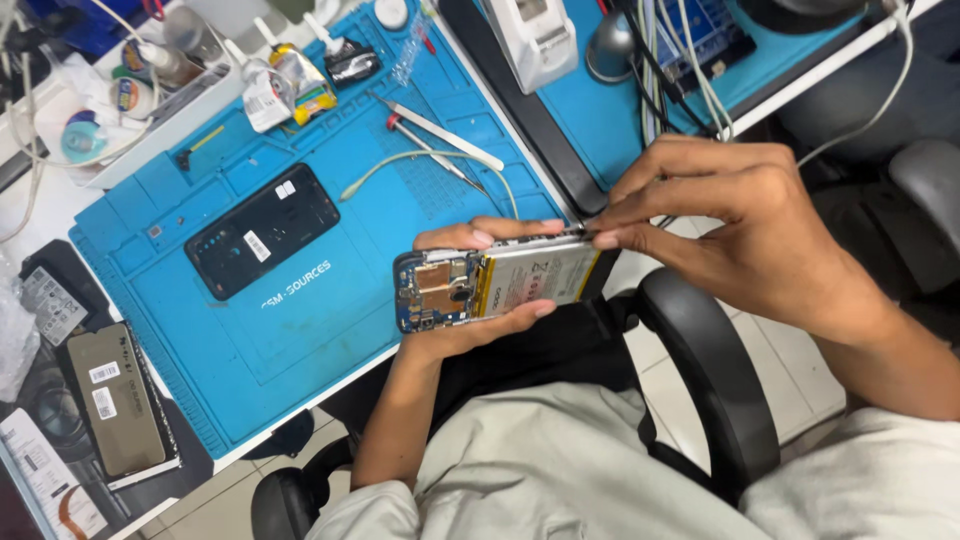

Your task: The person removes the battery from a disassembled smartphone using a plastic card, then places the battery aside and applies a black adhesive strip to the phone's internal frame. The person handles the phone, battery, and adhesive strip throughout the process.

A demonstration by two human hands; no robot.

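My left hand [470, 335] cradles an opened smartphone [500, 285] from below, its blue circuit board and pale battery facing up, held over my lap just off the mat's edge. The fingertips of my right hand [720, 215] pinch the phone's far end at its upper corner; whether a small tool is between them I cannot tell. A black phone back cover [262, 231] lies flat on the blue work mat [300, 330] to the left.
Tweezers [450, 135] and a thin screwdriver [430, 150] lie on the mat's far side beside a pale cable [430, 158]. A white tray [130, 90] with tape rolls and bottles stands at far left. Another phone [118, 400] rests at lower left. A black chair armrest [720, 380] curves under my right arm.
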